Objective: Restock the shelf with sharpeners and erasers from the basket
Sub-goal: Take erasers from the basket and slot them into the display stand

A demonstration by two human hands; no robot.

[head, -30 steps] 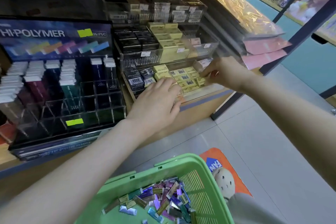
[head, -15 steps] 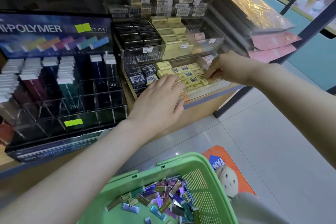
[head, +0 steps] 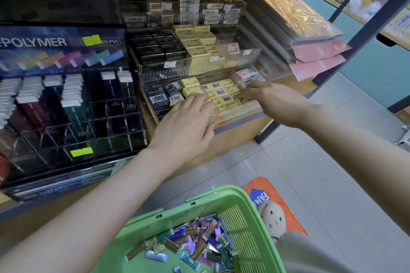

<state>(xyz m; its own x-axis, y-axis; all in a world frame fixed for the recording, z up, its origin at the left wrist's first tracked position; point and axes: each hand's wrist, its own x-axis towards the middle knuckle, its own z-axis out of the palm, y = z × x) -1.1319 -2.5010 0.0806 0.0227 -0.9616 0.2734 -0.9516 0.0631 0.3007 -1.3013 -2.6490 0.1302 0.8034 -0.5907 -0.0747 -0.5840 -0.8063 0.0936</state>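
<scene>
Down on the lowest tray [head: 241, 110], the left hand [head: 182, 126] lies flat on yellow erasers [head: 221, 93], fingers close together. The right hand [head: 275, 102] reaches them too, but its fingers are too blurry to tell. Shiny packs [head: 195, 244] sit in the basket [head: 213, 195].

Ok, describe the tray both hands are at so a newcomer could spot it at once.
Start at the big dark POLYMER display on the left; right beside it stands a stepped clear acrylic rack. The tray is its lowest step, under the left hand and right hand. Only here do yellow boxes lie barcode-up, between black boxes and pink ones.
</scene>
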